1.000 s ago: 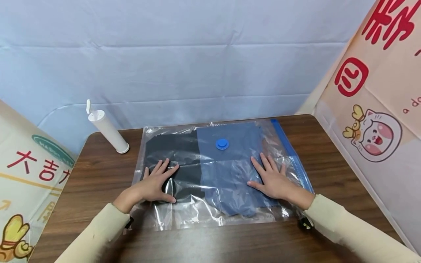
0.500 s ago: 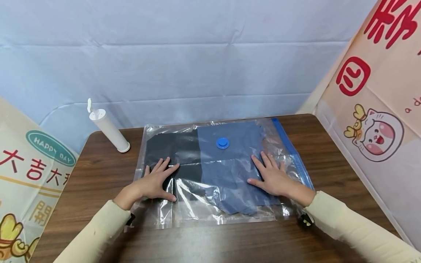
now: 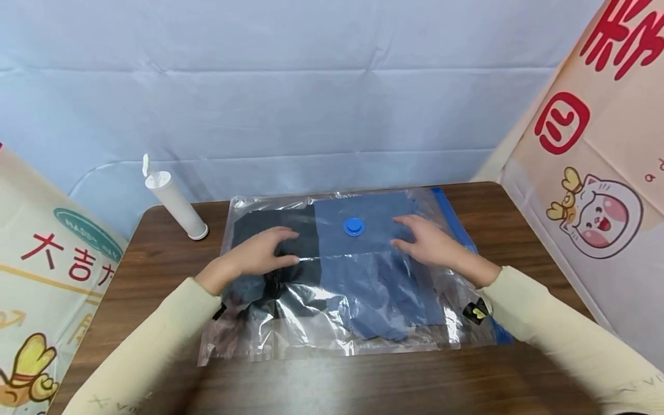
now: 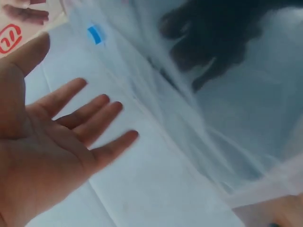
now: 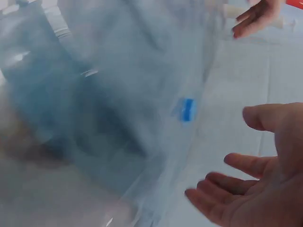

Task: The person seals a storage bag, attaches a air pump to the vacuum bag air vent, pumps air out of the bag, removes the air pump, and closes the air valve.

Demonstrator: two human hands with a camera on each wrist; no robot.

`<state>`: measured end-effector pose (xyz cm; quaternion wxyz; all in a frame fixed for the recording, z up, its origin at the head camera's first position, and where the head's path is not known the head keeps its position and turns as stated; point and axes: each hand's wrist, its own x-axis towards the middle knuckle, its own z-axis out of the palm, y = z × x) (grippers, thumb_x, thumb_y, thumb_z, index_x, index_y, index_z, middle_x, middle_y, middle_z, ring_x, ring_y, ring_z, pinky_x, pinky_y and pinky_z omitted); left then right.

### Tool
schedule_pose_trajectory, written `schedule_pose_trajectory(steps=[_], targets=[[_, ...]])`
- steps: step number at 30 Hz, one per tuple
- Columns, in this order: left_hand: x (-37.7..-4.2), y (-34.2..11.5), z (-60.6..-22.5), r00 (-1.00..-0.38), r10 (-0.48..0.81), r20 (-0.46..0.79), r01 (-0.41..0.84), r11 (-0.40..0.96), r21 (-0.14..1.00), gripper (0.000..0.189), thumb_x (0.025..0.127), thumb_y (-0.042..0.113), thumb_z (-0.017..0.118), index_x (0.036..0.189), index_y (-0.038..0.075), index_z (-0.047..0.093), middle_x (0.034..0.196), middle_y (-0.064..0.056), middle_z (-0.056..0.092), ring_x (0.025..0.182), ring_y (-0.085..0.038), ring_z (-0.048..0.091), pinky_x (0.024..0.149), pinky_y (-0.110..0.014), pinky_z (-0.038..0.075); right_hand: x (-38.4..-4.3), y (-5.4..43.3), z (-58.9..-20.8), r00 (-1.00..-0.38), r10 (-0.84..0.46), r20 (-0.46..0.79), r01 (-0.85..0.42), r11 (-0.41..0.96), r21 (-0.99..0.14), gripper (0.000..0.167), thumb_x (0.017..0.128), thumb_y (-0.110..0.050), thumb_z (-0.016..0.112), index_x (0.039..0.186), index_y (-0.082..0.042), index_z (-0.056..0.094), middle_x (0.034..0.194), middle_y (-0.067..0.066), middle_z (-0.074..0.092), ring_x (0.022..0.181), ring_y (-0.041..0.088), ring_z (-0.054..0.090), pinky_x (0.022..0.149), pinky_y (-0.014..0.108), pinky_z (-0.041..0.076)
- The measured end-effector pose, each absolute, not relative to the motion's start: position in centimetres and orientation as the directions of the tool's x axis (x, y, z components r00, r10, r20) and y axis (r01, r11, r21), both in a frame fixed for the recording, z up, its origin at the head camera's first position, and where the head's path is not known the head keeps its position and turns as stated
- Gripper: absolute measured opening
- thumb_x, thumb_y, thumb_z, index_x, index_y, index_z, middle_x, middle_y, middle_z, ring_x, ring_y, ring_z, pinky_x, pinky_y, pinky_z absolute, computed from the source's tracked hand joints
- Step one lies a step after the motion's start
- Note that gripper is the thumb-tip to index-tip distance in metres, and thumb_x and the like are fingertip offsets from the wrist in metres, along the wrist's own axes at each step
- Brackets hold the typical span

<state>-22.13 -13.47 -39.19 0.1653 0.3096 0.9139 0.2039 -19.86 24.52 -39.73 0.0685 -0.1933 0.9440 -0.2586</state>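
A clear vacuum storage bag [image 3: 290, 340] lies flat on the table, holding folded black cloth [image 3: 306, 222] and blue cloth [image 3: 358, 288]. On its upper face sits a round blue valve [image 3: 354, 226]. In the head view my left hand [image 3: 261, 251] hovers over the black cloth side, its fingers relaxed and holding nothing. My right hand [image 3: 427, 242] is raised over the blue cloth side, near the bag's blue zip edge [image 3: 453, 219], also holding nothing. Both wrist views show spread fingers apart from the bag, the left hand [image 4: 61, 127] and right hand [image 5: 255, 175] alike.
A white hand pump [image 3: 178, 204] stands upright at the table's back left, its small top piece tilted up. The wooden table [image 3: 321, 386] has a pale cloth wall [image 3: 311, 115] behind it and printed sheets at both sides.
Both hands have lifted off the bag, where they lay flat with fingers spread, and moved up toward the valve. The bag and the pump have stayed in place.
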Motion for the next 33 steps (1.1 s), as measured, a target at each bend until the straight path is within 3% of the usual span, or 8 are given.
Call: schedule_pose_trajectory(steps=[7, 13, 20, 24, 33], targets=[[-26.0, -9.6, -39.7, -0.746, 0.651, -0.144, 0.491, 0.683, 0.541, 0.066, 0.101, 0.032, 0.065, 0.151, -0.005, 0.042, 0.154, -0.021, 0.044, 0.144, -0.036, 0.04, 0.118, -0.048, 0.033, -22.3, 21.6, -39.6, -0.932, -0.356, -0.063, -0.221, 0.699, -0.68, 0.049, 0.104, -0.019, 0.061, 0.147, 0.002, 0.048, 0.147, 0.023, 0.051, 0.133, 0.04, 0.05, 0.107, 0.054, 0.043], [-28.4, -6.0, -41.4, -0.789, 0.6, -0.132, 0.424, 0.688, 0.589, 0.073, 0.1, 0.04, 0.066, 0.154, 0.0, 0.039, 0.159, -0.019, 0.037, 0.148, -0.034, 0.032, 0.12, -0.047, 0.029, -24.7, 19.9, -41.5, -0.953, -0.293, -0.07, -0.143, 0.643, -0.752, 0.045, 0.104, -0.014, 0.06, 0.145, 0.003, 0.05, 0.142, 0.023, 0.054, 0.128, 0.038, 0.054, 0.106, 0.052, 0.045], [-29.4, -4.4, -44.0, -0.82, 0.536, -0.198, 0.337, 0.734, 0.589, 0.082, 0.096, 0.048, 0.068, 0.16, 0.012, 0.033, 0.169, -0.015, 0.015, 0.155, -0.042, 0.0, 0.123, -0.06, 0.005, -26.8, 18.9, -44.8, -0.951, -0.309, -0.021, -0.159, 0.546, -0.823, 0.044, 0.102, -0.011, 0.062, 0.143, 0.003, 0.052, 0.144, 0.019, 0.055, 0.132, 0.036, 0.052, 0.109, 0.052, 0.042], [-29.3, -4.0, -45.3, -0.82, 0.524, -0.231, 0.315, 0.75, 0.581, 0.078, 0.096, 0.051, 0.067, 0.16, 0.02, 0.035, 0.17, -0.013, 0.008, 0.154, -0.043, -0.007, 0.119, -0.065, -0.007, -27.1, 19.2, -47.2, -0.949, -0.316, 0.004, -0.176, 0.519, -0.836, 0.046, 0.101, -0.014, 0.066, 0.142, 0.001, 0.055, 0.145, 0.02, 0.054, 0.137, 0.037, 0.047, 0.114, 0.053, 0.035], [-29.6, -3.1, -46.9, -0.851, 0.471, -0.232, 0.317, 0.814, 0.487, 0.071, 0.094, 0.052, 0.07, 0.156, 0.027, 0.044, 0.17, -0.011, 0.013, 0.155, -0.04, -0.008, 0.119, -0.065, -0.007, -27.3, 18.4, -49.1, -0.97, -0.239, 0.048, -0.181, 0.574, -0.799, 0.05, 0.098, -0.022, 0.071, 0.14, 0.0, 0.057, 0.146, 0.021, 0.053, 0.141, 0.038, 0.042, 0.116, 0.051, 0.032]])
